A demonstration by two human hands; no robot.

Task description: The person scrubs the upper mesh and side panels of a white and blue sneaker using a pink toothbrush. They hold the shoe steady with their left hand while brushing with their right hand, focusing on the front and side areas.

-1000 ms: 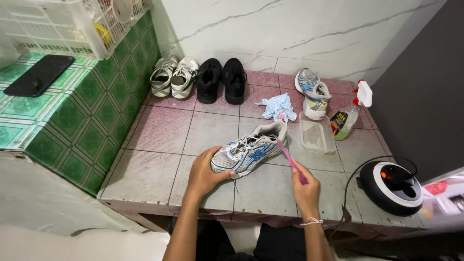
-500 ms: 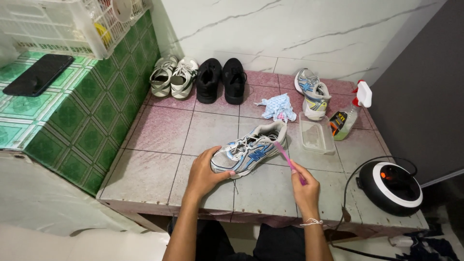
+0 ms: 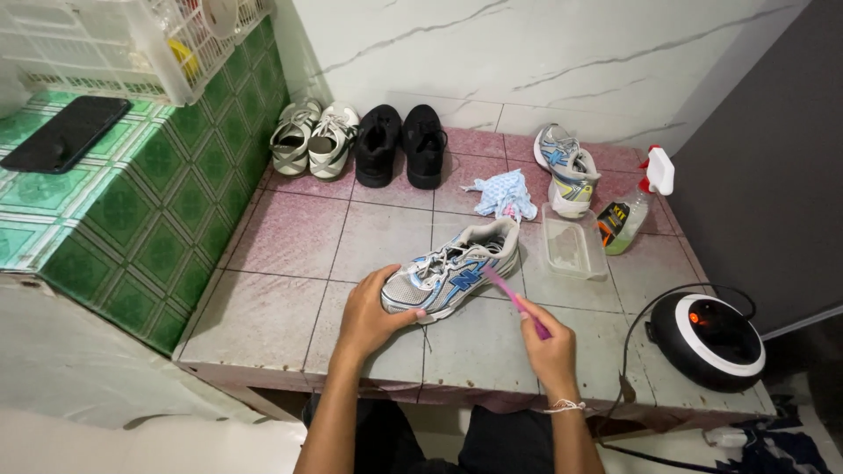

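Note:
A grey and blue sneaker (image 3: 454,266) lies on its side on the tiled platform (image 3: 290,233), toe toward me. My left hand (image 3: 371,312) grips its toe end. My right hand (image 3: 550,349) holds a pink toothbrush (image 3: 515,301), whose head touches the shoe's side near the middle. The matching sneaker (image 3: 566,168) stands upright at the back right.
A clear plastic tub (image 3: 572,242), a blue cloth (image 3: 502,194) and a spray bottle (image 3: 634,205) sit behind the shoe. A white pair (image 3: 314,136) and a black pair (image 3: 401,144) line the wall. A round black and white appliance (image 3: 708,339) stands at right. A phone (image 3: 66,132) lies on the green counter.
Both hands stay on the shoe; the brush has shifted only slightly along its side. The view has tilted a little.

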